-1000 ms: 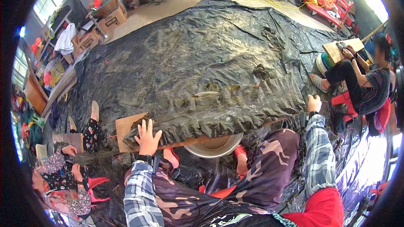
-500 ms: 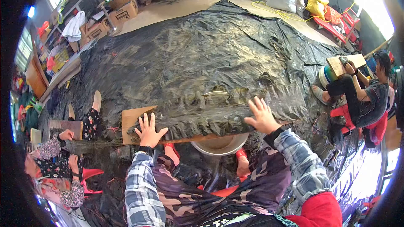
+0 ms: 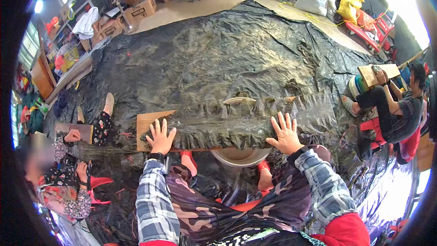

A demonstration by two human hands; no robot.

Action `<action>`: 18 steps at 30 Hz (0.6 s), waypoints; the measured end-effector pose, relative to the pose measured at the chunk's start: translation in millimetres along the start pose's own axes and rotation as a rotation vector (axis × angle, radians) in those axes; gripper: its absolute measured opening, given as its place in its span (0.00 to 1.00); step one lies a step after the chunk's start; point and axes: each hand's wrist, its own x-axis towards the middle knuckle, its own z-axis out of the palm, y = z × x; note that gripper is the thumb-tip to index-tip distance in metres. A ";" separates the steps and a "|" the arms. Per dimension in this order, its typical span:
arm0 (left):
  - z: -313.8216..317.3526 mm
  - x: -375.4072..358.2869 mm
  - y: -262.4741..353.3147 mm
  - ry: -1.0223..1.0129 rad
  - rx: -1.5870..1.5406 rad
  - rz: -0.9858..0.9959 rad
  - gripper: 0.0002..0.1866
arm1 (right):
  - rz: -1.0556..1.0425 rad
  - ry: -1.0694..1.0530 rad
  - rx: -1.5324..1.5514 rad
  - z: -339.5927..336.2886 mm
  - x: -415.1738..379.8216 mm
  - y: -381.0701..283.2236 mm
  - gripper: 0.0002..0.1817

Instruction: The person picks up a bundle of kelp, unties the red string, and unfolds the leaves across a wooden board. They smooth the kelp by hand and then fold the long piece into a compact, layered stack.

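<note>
My left hand is open, palm down and fingers spread, at the left end of a dark, ruffled sheet. My right hand is open too, fingers fanned over the near edge of that same sheet; I can't tell how hard either hand presses. The sheet runs from 9 to 3 o'clock in front of me, wet-looking and puckered, on a wooden board whose bare corner shows just beyond my left fingers. Under the board sits a round basin, its rim showing at 12 o'clock past the sheet and again on my side. My feet, in red sandals, are on either side of it.

Farther out, black plastic sheeting spreads over the floor toward 12 o'clock. At 9 o'clock a seated person has one hand at a smaller board. At 2 o'clock another person leans to a pale plank over a bucket. A cardboard box is at 11 o'clock, and a yellow bag at 1 o'clock.
</note>
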 end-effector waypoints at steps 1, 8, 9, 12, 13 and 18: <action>4.4 7.3 -10.6 -0.016 -0.054 0.014 0.39 | -0.003 -0.001 0.001 -0.4 -0.4 -0.5 0.48; -1.4 3.9 -37.2 0.005 0.097 0.075 0.45 | -0.004 -0.004 0.017 -2.1 -1.2 -1.1 0.48; -1.6 5.3 -38.6 0.013 0.091 0.063 0.46 | 0.000 -0.008 0.019 -1.5 -1.3 -0.9 0.48; -5.5 4.5 -34.0 -0.005 0.092 0.037 0.47 | 0.001 -0.007 0.017 -0.3 -1.3 -0.8 0.48; -13.6 -0.5 -25.2 -0.019 0.060 0.012 0.46 | 0.001 -0.003 0.017 -0.1 -1.4 0.0 0.48; -25.8 -7.4 37.4 0.496 0.053 0.259 0.33 | 0.004 -0.019 -0.004 1.2 -1.1 -0.8 0.48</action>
